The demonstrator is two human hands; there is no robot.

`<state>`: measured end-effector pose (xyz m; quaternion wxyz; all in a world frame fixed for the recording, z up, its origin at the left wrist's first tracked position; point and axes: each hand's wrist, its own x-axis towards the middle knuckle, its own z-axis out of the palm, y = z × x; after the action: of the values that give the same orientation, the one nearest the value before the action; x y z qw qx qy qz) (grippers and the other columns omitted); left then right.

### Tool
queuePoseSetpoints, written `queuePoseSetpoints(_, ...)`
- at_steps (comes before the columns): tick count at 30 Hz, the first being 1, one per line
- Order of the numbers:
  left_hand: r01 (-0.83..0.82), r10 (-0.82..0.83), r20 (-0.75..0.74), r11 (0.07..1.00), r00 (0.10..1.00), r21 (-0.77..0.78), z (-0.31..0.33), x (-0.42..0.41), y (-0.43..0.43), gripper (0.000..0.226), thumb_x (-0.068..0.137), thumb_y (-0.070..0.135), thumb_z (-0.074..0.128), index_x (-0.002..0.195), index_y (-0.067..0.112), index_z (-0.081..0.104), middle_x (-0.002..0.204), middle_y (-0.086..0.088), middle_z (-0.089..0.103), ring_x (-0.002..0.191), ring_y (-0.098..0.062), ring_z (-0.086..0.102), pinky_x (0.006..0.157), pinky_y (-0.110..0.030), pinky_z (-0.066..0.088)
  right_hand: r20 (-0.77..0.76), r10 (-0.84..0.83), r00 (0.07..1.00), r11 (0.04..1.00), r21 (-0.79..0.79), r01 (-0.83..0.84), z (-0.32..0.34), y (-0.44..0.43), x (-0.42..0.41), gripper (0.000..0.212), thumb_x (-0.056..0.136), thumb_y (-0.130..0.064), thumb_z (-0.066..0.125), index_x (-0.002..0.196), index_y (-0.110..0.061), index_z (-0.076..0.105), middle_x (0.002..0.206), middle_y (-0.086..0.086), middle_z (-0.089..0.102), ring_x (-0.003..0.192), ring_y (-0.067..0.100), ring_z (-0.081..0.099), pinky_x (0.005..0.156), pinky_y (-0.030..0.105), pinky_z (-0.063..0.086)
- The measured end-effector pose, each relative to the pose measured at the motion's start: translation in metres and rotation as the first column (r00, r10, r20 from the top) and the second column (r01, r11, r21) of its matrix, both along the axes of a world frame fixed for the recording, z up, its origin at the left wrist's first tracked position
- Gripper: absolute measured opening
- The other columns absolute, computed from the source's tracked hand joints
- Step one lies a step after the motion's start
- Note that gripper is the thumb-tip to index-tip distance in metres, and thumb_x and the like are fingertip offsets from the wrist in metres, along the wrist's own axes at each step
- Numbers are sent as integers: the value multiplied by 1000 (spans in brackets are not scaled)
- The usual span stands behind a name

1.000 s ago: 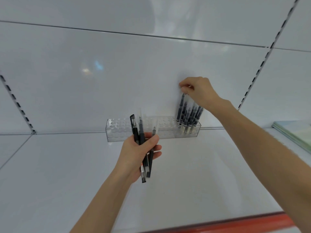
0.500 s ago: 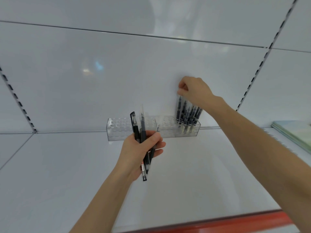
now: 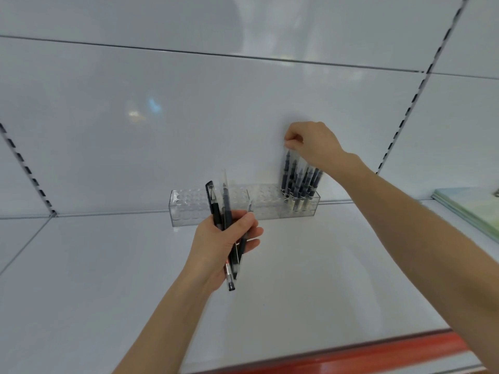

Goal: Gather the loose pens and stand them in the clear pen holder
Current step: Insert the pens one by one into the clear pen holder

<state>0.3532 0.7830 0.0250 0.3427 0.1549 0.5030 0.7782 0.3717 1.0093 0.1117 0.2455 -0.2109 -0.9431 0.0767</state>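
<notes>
A clear pen holder (image 3: pixel 189 209) with many round holes stands against the back wall of a white shelf. Several dark pens (image 3: pixel 302 182) stand in its right end. My right hand (image 3: pixel 313 145) is above them and pinches the top of the leftmost standing pen (image 3: pixel 286 168). My left hand (image 3: pixel 224 247) is in front of the holder's left half and grips a bundle of three black pens (image 3: pixel 226 211), their ends sticking out above and below my fist.
The white shelf (image 3: pixel 324 279) has a red front edge (image 3: pixel 378 349). A stack of pale green notebooks (image 3: pixel 469 206) lies at the right side of the shelf. Slotted uprights run up the back wall on both sides.
My right hand has come slightly lower over the standing pens while still pinching one. My left hand with its bundle has barely shifted.
</notes>
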Motion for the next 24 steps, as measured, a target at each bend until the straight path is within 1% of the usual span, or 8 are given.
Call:
queuePoseSetpoints(4, -1, 1, 5, 1000, 1000, 0, -1, -2, 0, 2, 83, 4, 62, 82, 5, 60, 60, -3, 69, 59, -14, 69, 58, -26, 58, -18, 74, 997, 997, 4, -74, -5, -7, 2, 13, 87, -10, 53, 95, -6, 63, 97, 11, 68, 92, 29, 60, 86, 42, 48)
queuePoseSetpoints(9, -11, 11, 3, 1000, 1000, -1, -2, -4, -1, 2, 82, 5, 63, 82, 4, 61, 61, -3, 69, 60, -15, 69, 57, -26, 58, 5, -11, 1000, 1000, 10, 11, -2, -4, 4, 15, 87, -15, 53, 96, -6, 62, 100, 9, 66, 93, 28, 58, 84, 39, 47)
queuePoseSetpoints(13, -8, 8, 12, 1000, 1000, -1, -3, -5, 0, 2, 83, 4, 62, 82, 4, 61, 60, -3, 69, 59, -14, 69, 58, -26, 58, 83, -30, 996, 999, 40, 27, -6, 0, 6, 14, 87, -12, 53, 94, -6, 63, 98, 9, 66, 94, 28, 58, 82, 37, 46)
queuePoseSetpoints(18, -4, 4, 22, 1000, 1000, 3, -3, -3, 2, 3, 82, 5, 63, 84, 4, 61, 62, -3, 69, 60, -15, 69, 56, -25, 57, 113, -25, 993, 990, 144, 9, -8, 1, 2, 19, 86, -12, 51, 90, -9, 69, 97, 8, 69, 99, 30, 56, 84, 43, 49)
queuePoseSetpoints(19, -5, 5, 22, 1000, 1000, 3, -3, -3, 2, 4, 82, 5, 63, 85, 3, 61, 62, -4, 69, 60, -15, 69, 56, -25, 58, 78, -25, 997, 987, 163, 12, -9, 1, 4, 20, 87, -14, 51, 92, -10, 70, 99, 8, 70, 99, 31, 56, 85, 43, 48)
queuePoseSetpoints(21, -5, 5, 19, 1000, 1000, 8, -3, -3, 2, 3, 83, 5, 63, 85, 3, 61, 61, -3, 68, 59, -15, 69, 57, -25, 58, -116, 8, 993, 990, 140, 8, -10, -9, 12, 20, 90, -18, 53, 97, -10, 70, 102, 7, 70, 98, 25, 59, 87, 37, 46)
queuePoseSetpoints(23, 2, -2, 15, 1000, 1000, 20, -2, -2, 2, 3, 83, 5, 62, 84, 3, 61, 60, -3, 68, 59, -14, 69, 57, -25, 58, -323, 47, 945, 996, -60, -70, -12, -30, 24, 17, 89, -21, 56, 93, -11, 70, 92, -1, 70, 82, 5, 60, 79, 18, 44)
queuePoseSetpoints(24, 7, -7, 11, 1000, 1000, 25, -1, -2, 2, 3, 83, 5, 62, 83, 3, 60, 60, -3, 68, 60, -15, 69, 57, -25, 58, -339, 54, 939, 970, -206, -130, -13, -42, 30, 14, 87, -24, 59, 87, -15, 70, 84, -6, 69, 73, -3, 58, 72, 10, 43)
